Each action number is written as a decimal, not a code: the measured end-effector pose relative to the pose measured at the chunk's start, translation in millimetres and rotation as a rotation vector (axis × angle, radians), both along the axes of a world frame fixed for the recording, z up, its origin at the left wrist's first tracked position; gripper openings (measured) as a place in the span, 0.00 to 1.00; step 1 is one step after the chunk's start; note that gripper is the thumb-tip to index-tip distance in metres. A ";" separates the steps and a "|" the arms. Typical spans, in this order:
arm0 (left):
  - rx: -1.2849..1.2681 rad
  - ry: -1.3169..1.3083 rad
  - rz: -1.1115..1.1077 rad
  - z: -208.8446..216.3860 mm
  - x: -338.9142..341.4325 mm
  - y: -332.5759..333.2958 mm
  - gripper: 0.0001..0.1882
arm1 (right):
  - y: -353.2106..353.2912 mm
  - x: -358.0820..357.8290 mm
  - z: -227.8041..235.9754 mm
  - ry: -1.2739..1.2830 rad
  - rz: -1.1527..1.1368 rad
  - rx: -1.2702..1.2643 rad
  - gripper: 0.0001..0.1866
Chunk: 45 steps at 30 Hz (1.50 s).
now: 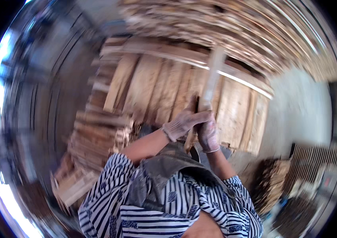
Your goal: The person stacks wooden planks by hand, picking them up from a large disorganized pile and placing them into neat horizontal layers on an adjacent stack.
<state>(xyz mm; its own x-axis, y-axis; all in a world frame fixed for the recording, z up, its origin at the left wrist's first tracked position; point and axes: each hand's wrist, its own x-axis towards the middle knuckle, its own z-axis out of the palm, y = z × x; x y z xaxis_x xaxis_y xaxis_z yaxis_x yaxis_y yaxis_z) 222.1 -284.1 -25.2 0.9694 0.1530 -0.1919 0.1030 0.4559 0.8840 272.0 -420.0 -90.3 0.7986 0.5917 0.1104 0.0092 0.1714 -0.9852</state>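
Note:
Both of my hands wear pale work gloves and close around one narrow wooden board [213, 79]. My left hand [185, 122] grips its near part from the left, the thumb laid across the wood. Against the board's right side, my right hand [208, 135] is wrapped just below the left thumb. The board points away from me, its far end over the edge of a layer of planks [146, 85] laid side by side. Motion blurs the board, and my hands hide part of its near end.
A large stack of boards [200, 20] spans the far side. Shorter pieces are piled in a stack [93, 135] at left. On the right lie a wood bundle [271, 180] and a ribbed grey panel [319, 158]. Grey floor [303, 107] shows beyond the planks.

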 end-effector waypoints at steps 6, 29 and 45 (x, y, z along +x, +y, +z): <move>-0.061 0.185 0.802 -103.6 -85.4 52.6 0.21 | 61.7 -34.4 0.3 -0.171 0.356 -0.226 0.24; -0.791 0.213 1.036 -132.5 -227.9 98.2 0.34 | 164.1 -121.9 -65.7 0.063 1.078 -0.589 0.34; -0.178 0.389 2.545 -227.5 -861.7 182.4 0.44 | 293.1 -268.8 -108.8 -0.199 1.456 -1.140 0.44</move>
<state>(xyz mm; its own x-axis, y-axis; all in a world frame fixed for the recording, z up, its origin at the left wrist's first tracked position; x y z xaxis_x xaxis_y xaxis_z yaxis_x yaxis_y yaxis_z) -639.5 -101.7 -252.7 -0.8869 0.3072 -0.3451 -0.3742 -0.0394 0.9265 3.2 -126.9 -199.0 -0.3155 0.5597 -0.7663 0.5960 -0.5115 -0.6190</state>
